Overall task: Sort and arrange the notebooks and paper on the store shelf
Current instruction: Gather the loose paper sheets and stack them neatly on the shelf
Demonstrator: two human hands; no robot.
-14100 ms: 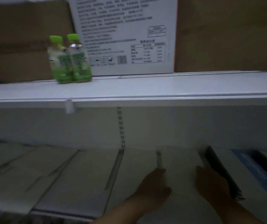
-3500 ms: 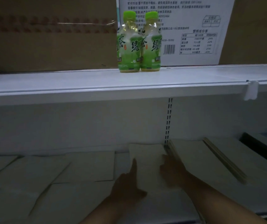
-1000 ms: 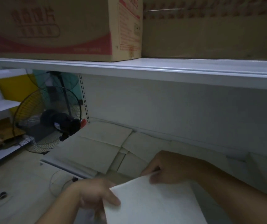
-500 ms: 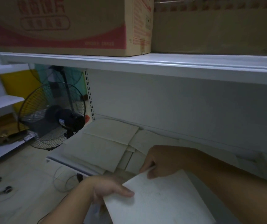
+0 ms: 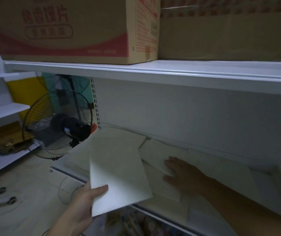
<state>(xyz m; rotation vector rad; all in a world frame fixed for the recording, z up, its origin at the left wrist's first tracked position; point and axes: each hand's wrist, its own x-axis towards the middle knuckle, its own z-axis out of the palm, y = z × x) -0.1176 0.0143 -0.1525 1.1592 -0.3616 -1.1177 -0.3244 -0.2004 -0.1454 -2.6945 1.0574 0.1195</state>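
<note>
1. Above your hands, the upper shelf (image 5: 153, 72) carries a cardboard box with red print (image 5: 64, 28). A plain brown box (image 5: 228, 34) stands against its right side.
2. To your left, a black fan (image 5: 58, 128) stands with its cage near the left end of the lower shelf (image 5: 63, 170). Two wrenches (image 5: 0, 196) and a loop of pale cable (image 5: 66, 188) lie on the floor in front of it.
3. A slotted upright (image 5: 95, 103) marks the back left corner of the bay. The lower shelf's front lip runs diagonally past your left wrist, and the gap up to the upper shelf is tall.
4. Below the lip there are coloured goods (image 5: 133, 223), too blurred to name.
5. Pale paper stacks (image 5: 115, 140) lie flat across the lower shelf, overlapping at different angles – corners stick out past one another.
6. Your right hand (image 5: 182, 174) lies palm down on one loose sheet (image 5: 155, 155) on the shelf, with the fingers straight and spread. It presses and grasps nothing.
7. Your left hand (image 5: 87, 200) grips the white pad (image 5: 117, 176) at its lower left corner, with the thumb on top and the fingers beneath.
8. The pad is a plain white rectangle, tilted, and its far end reaches over the stacks while its near end hangs past the front lip. Its left edge shows some thickness – whether it is a notebook or bundled paper cannot be told.
</note>
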